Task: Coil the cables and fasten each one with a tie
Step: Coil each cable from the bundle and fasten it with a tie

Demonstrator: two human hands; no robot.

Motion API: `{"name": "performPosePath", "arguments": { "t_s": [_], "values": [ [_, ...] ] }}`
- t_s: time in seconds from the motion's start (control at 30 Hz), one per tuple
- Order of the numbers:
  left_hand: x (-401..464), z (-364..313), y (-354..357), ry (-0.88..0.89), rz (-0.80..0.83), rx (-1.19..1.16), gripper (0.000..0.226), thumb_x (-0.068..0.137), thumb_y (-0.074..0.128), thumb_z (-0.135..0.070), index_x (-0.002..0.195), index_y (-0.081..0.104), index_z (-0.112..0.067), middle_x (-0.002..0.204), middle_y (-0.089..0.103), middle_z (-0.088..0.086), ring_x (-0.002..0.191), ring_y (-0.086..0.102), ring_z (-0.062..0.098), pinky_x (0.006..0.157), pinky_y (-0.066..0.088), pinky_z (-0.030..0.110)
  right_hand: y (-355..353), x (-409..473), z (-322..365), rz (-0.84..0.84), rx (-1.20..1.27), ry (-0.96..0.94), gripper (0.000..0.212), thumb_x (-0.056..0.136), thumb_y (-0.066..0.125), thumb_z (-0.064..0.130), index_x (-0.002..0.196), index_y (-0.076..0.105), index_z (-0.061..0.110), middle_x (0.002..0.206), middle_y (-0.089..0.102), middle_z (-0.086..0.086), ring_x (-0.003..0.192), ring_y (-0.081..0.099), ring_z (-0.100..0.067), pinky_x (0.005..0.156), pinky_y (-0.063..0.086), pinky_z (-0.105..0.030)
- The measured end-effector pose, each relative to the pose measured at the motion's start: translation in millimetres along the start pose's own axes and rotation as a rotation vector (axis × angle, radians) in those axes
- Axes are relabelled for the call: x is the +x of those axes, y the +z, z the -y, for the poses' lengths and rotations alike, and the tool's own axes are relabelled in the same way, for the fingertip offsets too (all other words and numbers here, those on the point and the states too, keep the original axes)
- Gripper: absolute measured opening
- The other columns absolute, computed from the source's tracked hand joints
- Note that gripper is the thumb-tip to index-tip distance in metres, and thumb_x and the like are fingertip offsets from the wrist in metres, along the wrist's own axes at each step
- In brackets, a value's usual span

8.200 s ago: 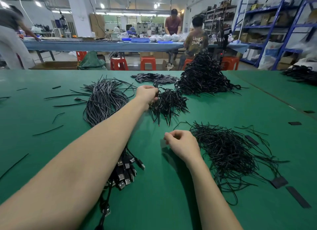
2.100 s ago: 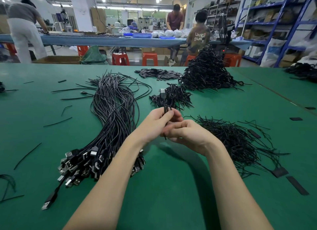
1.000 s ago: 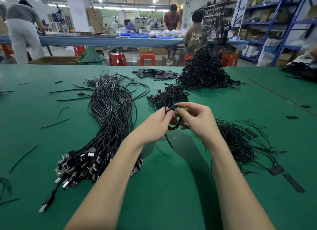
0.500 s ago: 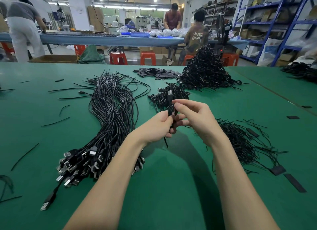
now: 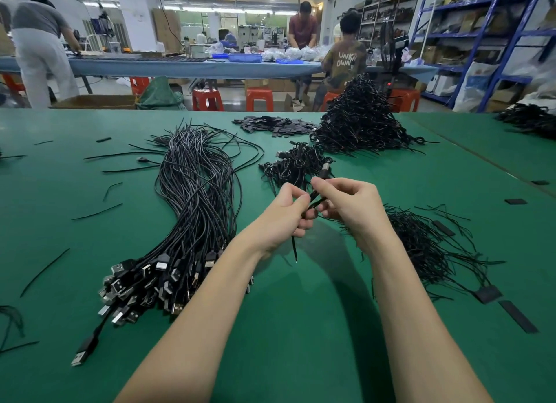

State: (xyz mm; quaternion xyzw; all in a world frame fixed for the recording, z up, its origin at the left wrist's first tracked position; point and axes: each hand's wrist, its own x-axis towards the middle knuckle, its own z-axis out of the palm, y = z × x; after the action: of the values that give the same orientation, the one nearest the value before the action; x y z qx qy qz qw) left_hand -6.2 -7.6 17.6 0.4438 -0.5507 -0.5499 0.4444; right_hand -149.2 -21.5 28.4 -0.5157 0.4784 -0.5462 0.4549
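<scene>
Green felt-like table (image 5: 301, 342) is filling the view, w/ a workshop bg: blue metal shelving (image 5: 493, 35), orange plastic stools (image 5: 260, 98), ppl working at a long bench (image 5: 186, 67). Left hand (image 5: 284, 214) and right hand (image 5: 349, 205) are meeting above the table center, both pinching a thin black cable (image 5: 313, 202) bunched between the fingertips; its metal plug is poking up past the right fingers, and a loose tail is hanging below the left hand. Big bundle of straight glossy cables (image 5: 198, 198) is lying left, USB plugs fanned at its near end. Small heap of coiled cables (image 5: 296, 166) is sitting just behind the hands, a tall conical pile (image 5: 361, 123) further back. Wiry black ties (image 5: 421, 243) are sprawling right.
</scene>
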Motion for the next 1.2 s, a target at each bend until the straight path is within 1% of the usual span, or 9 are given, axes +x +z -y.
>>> {"name": "performPosePath", "arguments": {
  "t_s": [0.13, 0.2, 0.37, 0.53, 0.67, 0.8, 0.9, 1.03, 1.2],
  "values": [
    [1.9, 7.0, -1.2, -0.065, -0.086, -0.249, 0.011, 0.107, 0.037, -0.010, 0.096, 0.036, -0.014, 0.072, 0.044, 0.001, 0.053, 0.032, 0.008, 0.042, 0.022, 0.016, -14.0, 2.2, -7.1, -0.092, -0.494, -0.050, 0.029, 0.098, 0.058, 0.051, 0.093, 0.075, 0.028, 0.082, 0.074, 0.009, 0.062, 0.064, -0.004, 0.050, 0.042, -0.010],
    [1.8, 10.3, -2.9, -0.106, -0.130, -0.378, 0.010, 0.106, 0.035, -0.006, 0.098, 0.036, -0.013, 0.071, 0.044, 0.002, 0.052, 0.032, 0.008, 0.042, 0.020, 0.016, -20.2, 4.0, -13.3, -0.140, -0.720, -0.066, 0.030, 0.101, 0.052, 0.046, 0.095, 0.077, 0.029, 0.085, 0.075, 0.009, 0.074, 0.065, -0.010, 0.057, 0.045, -0.020],
    [1.3, 10.2, -5.0, -0.119, -0.158, -0.550, 0.016, 0.104, 0.033, -0.001, 0.094, 0.033, -0.014, 0.067, 0.045, 0.001, 0.053, 0.031, 0.010, 0.040, 0.022, 0.017, -19.4, 7.1, -34.5, -0.072, -1.175, 0.076, 0.027, 0.097, 0.061, 0.035, 0.122, 0.071, 0.037, 0.130, 0.063, 0.001, 0.112, 0.062, -0.025, 0.083, 0.051, -0.032],
    [1.9, 11.8, -5.8, -0.074, -0.162, -0.449, 0.013, 0.105, 0.033, -0.005, 0.096, 0.034, -0.014, 0.071, 0.045, 0.001, 0.052, 0.032, 0.009, 0.042, 0.025, 0.017, -15.4, 9.4, -38.7, -0.225, -1.154, 0.159, 0.011, 0.091, 0.069, 0.030, 0.096, 0.078, 0.034, 0.115, 0.069, 0.000, 0.092, 0.062, -0.027, 0.070, 0.043, -0.029],
    [3.9, 13.8, -5.8, -0.031, -0.185, -0.336, 0.011, 0.105, 0.034, -0.007, 0.096, 0.034, -0.014, 0.074, 0.045, 0.000, 0.053, 0.033, 0.008, 0.043, 0.025, 0.017, -10.3, 5.6, -38.1, -0.185, -1.117, 0.088, 0.011, 0.095, 0.064, 0.034, 0.096, 0.075, 0.034, 0.117, 0.066, -0.001, 0.102, 0.063, -0.028, 0.073, 0.044, -0.030],
    [5.2, 17.2, -5.1, 0.007, -0.242, -0.225, 0.009, 0.105, 0.035, -0.010, 0.097, 0.035, -0.014, 0.074, 0.047, 0.000, 0.051, 0.033, 0.006, 0.042, 0.026, 0.016, -0.6, 1.3, -20.1, -0.158, -0.521, -0.129, 0.006, 0.093, 0.071, 0.032, 0.087, 0.074, 0.031, 0.093, 0.073, 0.011, 0.087, 0.067, -0.008, 0.073, 0.050, -0.027],
    [6.7, 17.6, -5.4, 0.021, -0.277, -0.187, 0.012, 0.106, 0.037, -0.013, 0.095, 0.037, -0.016, 0.075, 0.047, -0.001, 0.052, 0.035, 0.006, 0.042, 0.029, 0.015, 10.9, -4.9, -1.7, 0.016, -0.158, -0.226, 0.009, 0.090, 0.077, 0.020, 0.085, 0.077, 0.028, 0.079, 0.075, 0.012, 0.071, 0.064, 0.000, 0.070, 0.049, -0.017],
    [7.0, 17.0, -6.7, 0.059, -0.300, -0.111, 0.015, 0.107, 0.037, -0.013, 0.092, 0.040, -0.015, 0.076, 0.051, -0.001, 0.048, 0.039, 0.001, 0.041, 0.030, 0.014, 28.5, -6.2, -2.1, 0.039, -0.410, -0.258, 0.007, 0.083, 0.080, 0.018, 0.082, 0.080, 0.025, 0.074, 0.076, 0.008, 0.075, 0.072, -0.011, 0.075, 0.056, -0.027],
    [6.8, 18.5, -12.6, 0.061, -0.251, -0.026, 0.014, 0.106, 0.039, -0.014, 0.092, 0.039, -0.015, 0.073, 0.048, -0.001, 0.047, 0.038, 0.002, 0.042, 0.031, 0.015, 25.2, -3.9, -3.5, 0.017, -0.455, -0.241, 0.007, 0.082, 0.079, 0.017, 0.080, 0.082, 0.024, 0.067, 0.074, 0.012, 0.061, 0.065, 0.003, 0.067, 0.049, -0.014]
  ]
}}
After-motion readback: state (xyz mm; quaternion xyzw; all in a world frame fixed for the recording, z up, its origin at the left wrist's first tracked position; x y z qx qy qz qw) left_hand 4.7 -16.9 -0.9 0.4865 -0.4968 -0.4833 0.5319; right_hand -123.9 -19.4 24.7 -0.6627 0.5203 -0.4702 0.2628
